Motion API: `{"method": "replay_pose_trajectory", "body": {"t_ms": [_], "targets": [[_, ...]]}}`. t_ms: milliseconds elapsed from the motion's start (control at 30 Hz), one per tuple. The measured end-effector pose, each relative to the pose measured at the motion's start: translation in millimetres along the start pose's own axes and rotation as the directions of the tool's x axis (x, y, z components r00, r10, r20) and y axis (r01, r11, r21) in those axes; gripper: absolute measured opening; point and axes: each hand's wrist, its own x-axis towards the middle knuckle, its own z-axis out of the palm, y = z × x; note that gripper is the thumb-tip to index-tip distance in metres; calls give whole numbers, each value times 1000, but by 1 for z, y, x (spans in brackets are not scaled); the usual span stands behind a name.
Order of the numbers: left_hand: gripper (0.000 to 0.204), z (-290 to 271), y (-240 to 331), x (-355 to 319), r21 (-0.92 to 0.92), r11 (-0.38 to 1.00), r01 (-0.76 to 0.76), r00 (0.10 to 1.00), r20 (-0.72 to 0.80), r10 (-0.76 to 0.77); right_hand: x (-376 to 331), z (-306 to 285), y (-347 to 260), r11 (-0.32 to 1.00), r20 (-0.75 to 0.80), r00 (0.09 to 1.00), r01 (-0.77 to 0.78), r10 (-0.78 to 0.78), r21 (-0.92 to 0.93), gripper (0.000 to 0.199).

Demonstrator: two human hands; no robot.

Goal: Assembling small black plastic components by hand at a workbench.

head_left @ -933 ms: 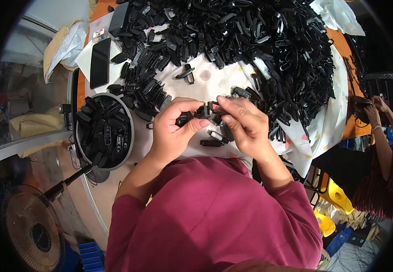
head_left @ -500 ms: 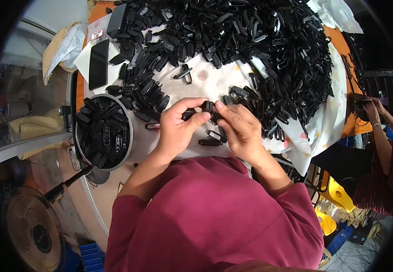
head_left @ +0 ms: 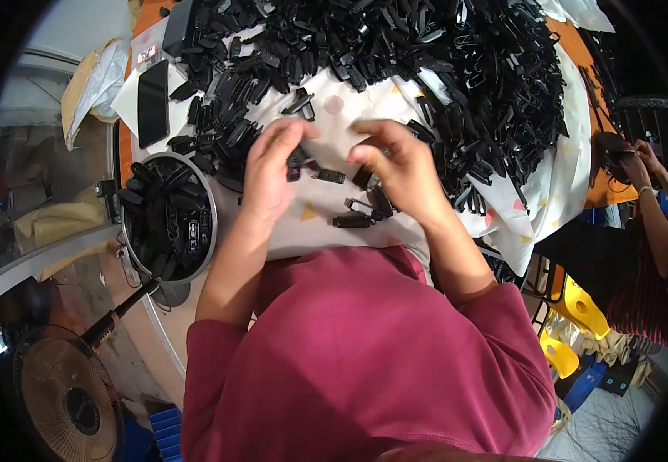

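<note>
My left hand [head_left: 271, 169] is raised over the cloth, its thumb and forefinger extended and slightly blurred. Its other fingers are hidden, and a dark piece shows beside the palm; I cannot tell whether the hand holds it. Opposite it, my right hand [head_left: 401, 165] has its thumb and fingers apart, fingertips smeared by motion, with nothing visible between them. Between and below the hands, on the cloth, lie a small black rectangular part [head_left: 329, 176] and a long black part [head_left: 353, 222]. A silver-edged black part [head_left: 360, 206] rests near the right wrist.
A large heap of black plastic parts [head_left: 395, 46] covers the far table. At left stand a round bin [head_left: 212, 231] of similar parts, a phone [head_left: 153, 104] and a fan [head_left: 72, 400]. Another person's hands [head_left: 642, 165] work at far right.
My hands have moved apart and slightly away from me. The dark part they were pinching together no longer shows between them. A small black rectangular part now shows on the cloth between them.
</note>
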Motion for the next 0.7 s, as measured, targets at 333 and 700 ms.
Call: {"method": "replay_pose_trajectory", "body": {"t_ms": [333, 700], "targets": [[23, 2, -10, -13, 856, -130, -501, 858, 472, -202, 41, -60, 46, 321, -247, 953, -181, -177, -929, 16], [33, -4, -15, -4, 754, 657, -31, 999, 42, -2, 31, -29, 1, 751, -35, 992, -66, 119, 657, 30]]}}
